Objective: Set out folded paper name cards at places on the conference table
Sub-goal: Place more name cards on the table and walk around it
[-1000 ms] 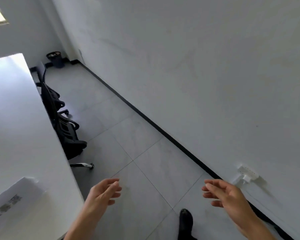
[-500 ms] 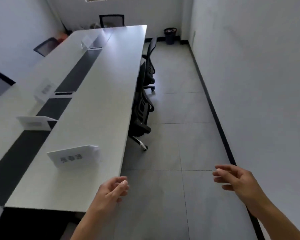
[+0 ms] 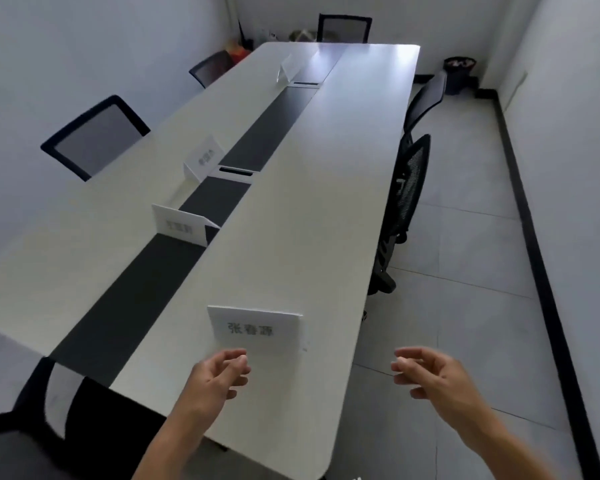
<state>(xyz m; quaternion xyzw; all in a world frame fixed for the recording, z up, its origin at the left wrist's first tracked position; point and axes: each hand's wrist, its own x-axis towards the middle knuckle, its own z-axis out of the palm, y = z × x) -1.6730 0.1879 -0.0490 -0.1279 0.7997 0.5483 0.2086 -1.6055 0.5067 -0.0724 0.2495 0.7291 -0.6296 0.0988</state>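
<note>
Nearest card (image 3: pixel 257 329): stood on the conference table (image 3: pixel 326 202) near its near end, printed 张春源, long axis across the table, face toward the camera.
Left hand (image 3: pixel 215 379): just before the card, loosely curled, empty.
Right hand (image 3: pixel 430 372): beyond the table's edge, loosely spread, empty.

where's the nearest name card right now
In the head view the nearest name card stands upright at the near end of the conference table, on its right-hand white half, just beyond the empty left hand.

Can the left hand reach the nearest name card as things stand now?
Probably yes. The left hand is empty, just short of the nearest name card, with only bare table between them.
</note>
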